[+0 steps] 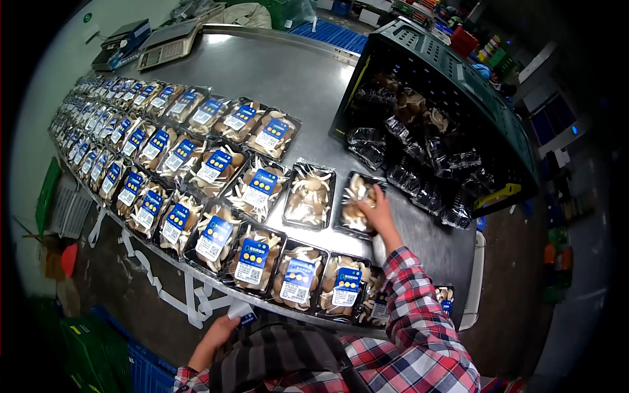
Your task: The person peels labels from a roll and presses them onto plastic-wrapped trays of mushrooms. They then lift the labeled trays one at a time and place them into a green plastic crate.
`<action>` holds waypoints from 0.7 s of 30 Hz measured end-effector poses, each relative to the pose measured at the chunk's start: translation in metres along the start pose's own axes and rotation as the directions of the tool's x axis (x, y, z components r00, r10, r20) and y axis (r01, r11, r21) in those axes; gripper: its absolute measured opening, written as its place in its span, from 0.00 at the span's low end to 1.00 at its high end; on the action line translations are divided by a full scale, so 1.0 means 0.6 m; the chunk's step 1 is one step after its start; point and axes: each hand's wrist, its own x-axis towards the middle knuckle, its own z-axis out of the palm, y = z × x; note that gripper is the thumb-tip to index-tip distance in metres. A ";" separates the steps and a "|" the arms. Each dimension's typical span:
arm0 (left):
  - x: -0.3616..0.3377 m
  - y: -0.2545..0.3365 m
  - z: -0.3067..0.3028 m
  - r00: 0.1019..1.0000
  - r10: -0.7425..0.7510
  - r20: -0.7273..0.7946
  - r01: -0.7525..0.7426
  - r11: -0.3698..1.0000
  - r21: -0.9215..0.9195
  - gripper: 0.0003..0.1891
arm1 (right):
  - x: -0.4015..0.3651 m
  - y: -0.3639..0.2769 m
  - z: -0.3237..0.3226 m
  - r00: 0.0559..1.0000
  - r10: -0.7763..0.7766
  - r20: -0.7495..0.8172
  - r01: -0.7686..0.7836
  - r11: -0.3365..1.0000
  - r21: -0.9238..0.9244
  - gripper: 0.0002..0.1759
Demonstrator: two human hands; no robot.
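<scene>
My right hand is on an unlabelled black tray of mushrooms under clear film, with thumb and fingers closed on its right side. Just left of it lies another unlabelled mushroom tray. By the table's front edge, low in the view, my left hand pinches a blue-and-white label. White backing tape hangs in loops near that hand. Long rows of mushroom packs with blue-and-white labels cover the left and front of the table. My right sleeve partly hides the nearest packs on the right.
A dark green crate lies tipped on its side at the right, with more film-wrapped trays inside. At the far left corner of the steel table stand scales. Green and blue crates sit below at the left.
</scene>
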 end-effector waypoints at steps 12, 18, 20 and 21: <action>-0.082 0.131 0.044 0.867 0.458 -0.196 -0.497 0.825 -0.269 0.17 | -0.174 -0.335 0.003 0.612 -0.699 0.370 0.689 0.701 0.184 0.11; -0.121 0.139 0.064 0.740 0.627 -0.244 -0.664 0.739 -0.114 0.15 | -0.291 -0.442 0.132 0.010 -0.932 0.361 0.794 0.227 0.564 0.12; -0.132 0.132 0.046 0.752 0.581 -0.311 -0.601 0.798 0.039 0.16 | -0.298 -0.444 0.145 -0.093 -0.931 0.352 0.819 0.129 0.558 0.10; -0.132 0.132 0.042 0.755 0.567 -0.330 -0.564 0.818 0.113 0.17 | -0.300 -0.442 0.148 -0.133 -0.925 0.356 0.837 0.088 0.541 0.08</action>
